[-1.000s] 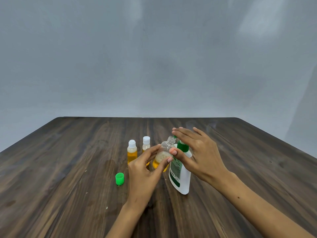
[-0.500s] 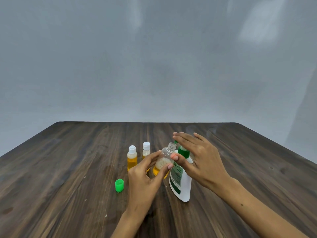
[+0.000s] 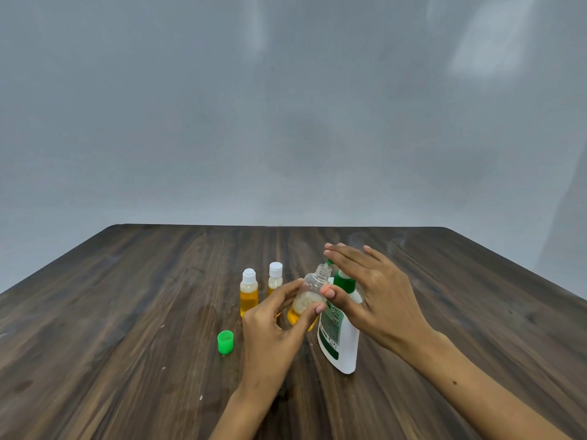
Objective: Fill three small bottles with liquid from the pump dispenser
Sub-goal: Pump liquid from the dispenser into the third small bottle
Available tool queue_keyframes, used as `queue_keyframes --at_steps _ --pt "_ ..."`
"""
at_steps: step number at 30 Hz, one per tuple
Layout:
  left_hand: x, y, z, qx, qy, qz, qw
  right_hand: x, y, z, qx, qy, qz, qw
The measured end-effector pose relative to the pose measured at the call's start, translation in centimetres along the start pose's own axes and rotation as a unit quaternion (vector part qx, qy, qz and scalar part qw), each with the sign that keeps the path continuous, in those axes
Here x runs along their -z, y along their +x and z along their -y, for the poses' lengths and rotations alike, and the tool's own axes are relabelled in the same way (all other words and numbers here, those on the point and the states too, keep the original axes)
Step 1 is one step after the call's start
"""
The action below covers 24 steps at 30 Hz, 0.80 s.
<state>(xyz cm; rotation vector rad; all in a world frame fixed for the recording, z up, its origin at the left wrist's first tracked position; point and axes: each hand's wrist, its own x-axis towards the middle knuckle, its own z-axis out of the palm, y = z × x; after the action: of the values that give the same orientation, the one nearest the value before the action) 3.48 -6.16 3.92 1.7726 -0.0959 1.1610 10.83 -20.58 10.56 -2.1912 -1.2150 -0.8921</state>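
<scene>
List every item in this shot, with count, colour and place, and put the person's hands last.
Capped small bottles: 2, clear with white caps and amber liquid, standing left of centre on the table.
Open small bottle: 1, clear, amber liquid with foam, tilted in the left hand, its mouth towards the green pump.
Pump dispenser: 1, white with green pump and label, right of the open bottle.
Loose cap: 1, green, on the table, near left.
Table: 1, dark wood.
Wall: 1, grey, behind.
Left hand: 1, grips the open bottle.
Right hand: 1, fingers straight over the pump head.
</scene>
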Motion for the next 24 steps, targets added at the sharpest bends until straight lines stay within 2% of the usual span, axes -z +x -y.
queue_keyframes --at_steps 24 --pt "-0.05 -0.07 -0.22 0.001 -0.010 -0.001 1.000 -0.61 -0.39 -0.36 0.013 -0.009 -0.010 1.000"
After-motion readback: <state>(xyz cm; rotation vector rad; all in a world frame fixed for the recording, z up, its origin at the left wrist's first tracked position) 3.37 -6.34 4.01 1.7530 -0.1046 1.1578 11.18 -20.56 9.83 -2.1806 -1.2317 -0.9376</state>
